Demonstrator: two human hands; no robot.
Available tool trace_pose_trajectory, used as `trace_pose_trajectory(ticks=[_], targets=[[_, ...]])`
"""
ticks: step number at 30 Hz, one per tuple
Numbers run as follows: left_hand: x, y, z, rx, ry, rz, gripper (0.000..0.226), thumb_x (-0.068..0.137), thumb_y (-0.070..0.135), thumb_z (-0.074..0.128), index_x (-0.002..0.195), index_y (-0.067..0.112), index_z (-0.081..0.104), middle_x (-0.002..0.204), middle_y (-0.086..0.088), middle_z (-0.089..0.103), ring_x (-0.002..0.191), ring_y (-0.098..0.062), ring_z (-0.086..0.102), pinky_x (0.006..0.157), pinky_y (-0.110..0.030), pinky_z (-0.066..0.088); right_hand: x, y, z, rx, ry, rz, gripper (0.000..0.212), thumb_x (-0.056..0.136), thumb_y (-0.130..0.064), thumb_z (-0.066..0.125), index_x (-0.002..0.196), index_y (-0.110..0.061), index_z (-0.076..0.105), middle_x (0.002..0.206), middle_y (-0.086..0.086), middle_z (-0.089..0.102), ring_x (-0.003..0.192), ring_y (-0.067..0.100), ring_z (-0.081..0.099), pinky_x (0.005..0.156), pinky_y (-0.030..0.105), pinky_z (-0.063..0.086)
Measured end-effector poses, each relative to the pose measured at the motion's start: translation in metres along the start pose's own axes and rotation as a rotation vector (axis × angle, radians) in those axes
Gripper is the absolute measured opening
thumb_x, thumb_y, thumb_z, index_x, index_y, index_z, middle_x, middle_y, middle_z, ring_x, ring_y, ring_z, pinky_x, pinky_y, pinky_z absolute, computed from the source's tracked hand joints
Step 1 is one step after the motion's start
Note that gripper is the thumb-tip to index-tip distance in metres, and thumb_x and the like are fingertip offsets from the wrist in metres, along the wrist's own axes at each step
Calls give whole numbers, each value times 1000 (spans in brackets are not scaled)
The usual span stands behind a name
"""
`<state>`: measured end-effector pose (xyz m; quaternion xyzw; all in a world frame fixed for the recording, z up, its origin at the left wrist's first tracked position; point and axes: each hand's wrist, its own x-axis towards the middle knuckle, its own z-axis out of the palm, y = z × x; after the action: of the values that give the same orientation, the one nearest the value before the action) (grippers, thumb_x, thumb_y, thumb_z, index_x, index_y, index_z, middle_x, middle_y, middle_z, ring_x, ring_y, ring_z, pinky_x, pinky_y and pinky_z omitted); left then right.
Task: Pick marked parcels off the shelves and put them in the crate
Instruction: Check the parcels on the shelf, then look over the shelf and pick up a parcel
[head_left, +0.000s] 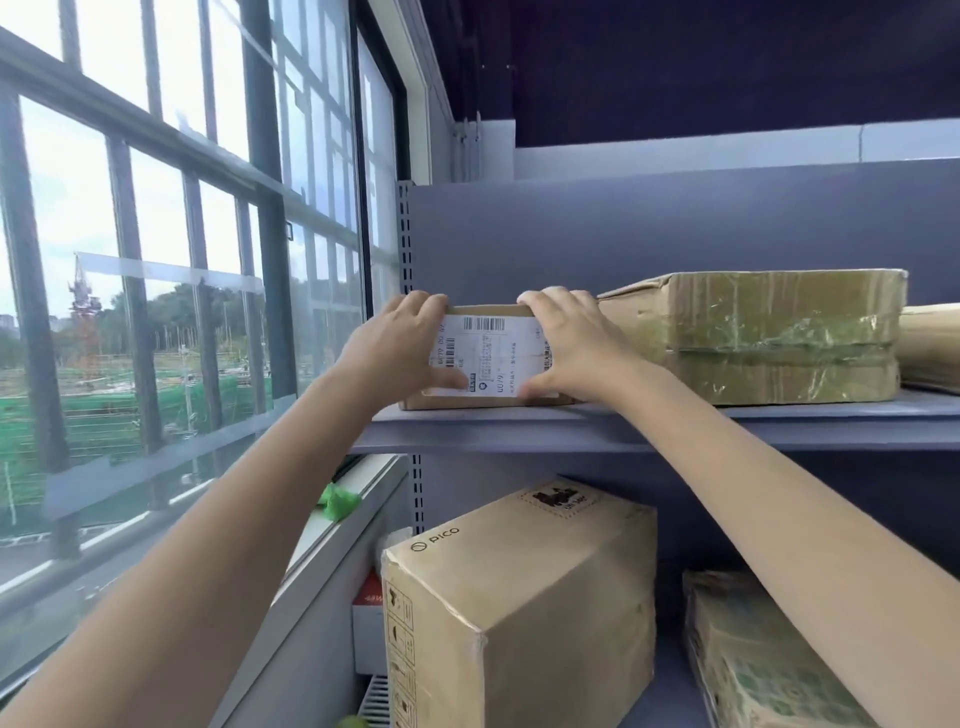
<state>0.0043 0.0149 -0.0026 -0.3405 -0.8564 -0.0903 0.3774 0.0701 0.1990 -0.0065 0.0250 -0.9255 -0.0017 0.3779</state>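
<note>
Parcel gripped by left hand, right hand.

Daylight poured in through the large window on the left, where the sky was blown out to near white. The wall above the shelving stayed dark, almost black. Soft shadow lay under the upper shelf and over the boxes below it. The tape-wrapped parcel gave off faint sheen. Straight window bars bowed at the edges from wide-angle distortion. The parcel label's fine print was too soft to read.
</note>
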Motion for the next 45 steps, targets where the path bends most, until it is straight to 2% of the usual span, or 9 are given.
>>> trace_pose_trajectory(ticks=[7, 17, 27, 29, 33, 36, 42, 45], targets=[[22, -17, 25, -2, -37, -18, 85, 74, 45, 71, 139, 11, 27, 138, -6, 38, 128, -22, 32, 100, -41, 41, 20, 2, 21, -33, -2, 24, 91, 63, -40, 78, 137, -21, 29, 135, 0, 36, 126, 22, 28, 87, 36, 41], [36, -31, 54, -44, 16, -30, 82, 77, 43, 70, 138, 13, 26, 140, -7, 33, 130, -25, 27, 100, -37, 37, 48, 6, 36, -100, -138, 60, 95, 63, -28, 80, 138, -12, 24, 134, 7, 35, 127, 27, 27, 95, 41, 44], [36, -33, 62, -45, 59, -14, 84, 77, 42, 69, 140, 11, 23, 143, -8, 29, 133, -26, 22, 102, -39, 37, 48, 7, 42, -54, -87, 70, 96, 63, -26, 81, 139, -14, 24, 136, 5, 33, 128, 25, 24, 94, 39, 43], [34, -30, 59, -47, 75, -10, 86, 78, 41, 66, 143, 9, 19, 146, -9, 25, 137, -27, 18, 105, -37, 33, 44, 5, 42, -34, -65, 77, 94, 65, -24, 80, 140, -15, 23, 137, 4, 31, 130, 25, 22, 93, 37, 41], [25, -27, 47, -136, 142, -29, 89, 81, 40, 63, 146, 4, 14, 153, -13, 18, 143, -27, 7, 115, -36, 13, 34, 1, 34, 30, -46, 86, 97, 71, -23, 75, 145, -15, 14, 150, 7, 17, 141, 26, 6, 111, 36, 24], [15, -25, 36, -276, 236, -91, 78, 84, 34, 61, 144, 4, 22, 151, -12, 25, 142, -25, 14, 114, -37, 17, 23, -3, 17, 71, -46, 93, 93, 75, -20, 72, 147, -17, 13, 154, 6, 9, 144, 25, -2, 113, 38, 20], [-4, -5, 25, -374, 263, -22, 64, 87, 28, 58, 140, 5, 32, 147, -9, 32, 138, -23, 21, 110, -37, 23, -14, -11, -37, 54, 40, 19, 82, 81, -16, 66, 147, -15, 17, 155, 7, 12, 144, 20, 5, 114, 32, 14], [-14, 14, 27, -410, 245, 42, 70, 81, 43, 48, 138, 5, 35, 144, -10, 35, 136, -26, 24, 110, -37, 24, -40, -5, -63, 2, 133, 16, 76, 85, -18, 62, 147, -14, 19, 155, 4, 15, 144, 17, 6, 114, 30, 13]])
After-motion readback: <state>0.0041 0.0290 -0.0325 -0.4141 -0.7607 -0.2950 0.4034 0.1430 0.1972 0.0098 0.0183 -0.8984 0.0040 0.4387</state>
